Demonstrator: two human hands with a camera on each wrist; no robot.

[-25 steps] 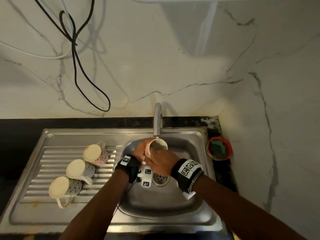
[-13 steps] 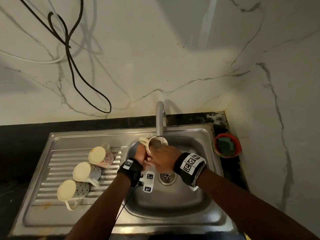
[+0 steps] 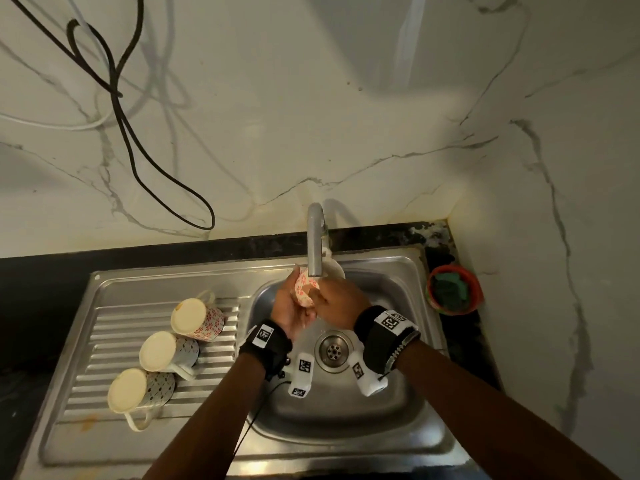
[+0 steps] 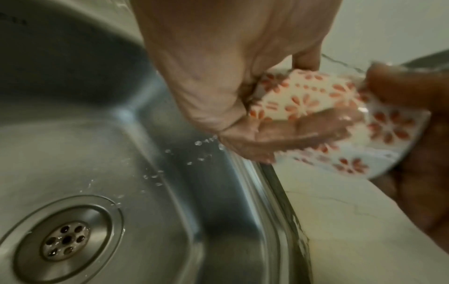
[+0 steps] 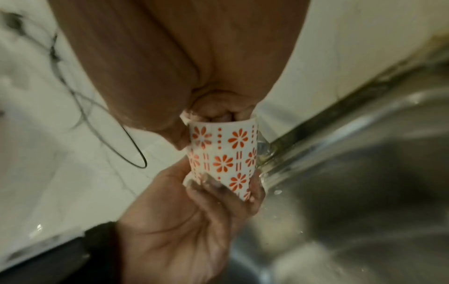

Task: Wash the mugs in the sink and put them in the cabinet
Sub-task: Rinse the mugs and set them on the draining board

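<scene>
mug (image 3: pixel 304 289) under tap (image 3: pixel 316 244), 12 o'clock of drain (image 3: pixel 333 348) | your left hand (image 3: pixel 289 311) fingers clamped on its base, right hand (image 3: pixel 341 297) fingers curled over rim | risk: wet glaze slips, mug drops into sink (image 3: pixel 346 420), chips

- A home kitchen, most likely.
- Steel sink (image 3: pixel 346 410) with ribbed draining board (image 3: pixel 104 327) and tap (image 3: pixel 316 244).
- Three mugs (image 3: pixel 166 351) drying upside down.
- Marble-look wall (image 3: pixel 311 116); what seems a scouring-pad tub (image 3: pixel 453 289) in the corner.

Mug (image 3: pixel 304 289) rim hidden by tap (image 3: pixel 316 247), right hand (image 5: pixel 218 113) fingertips inside mug
</scene>
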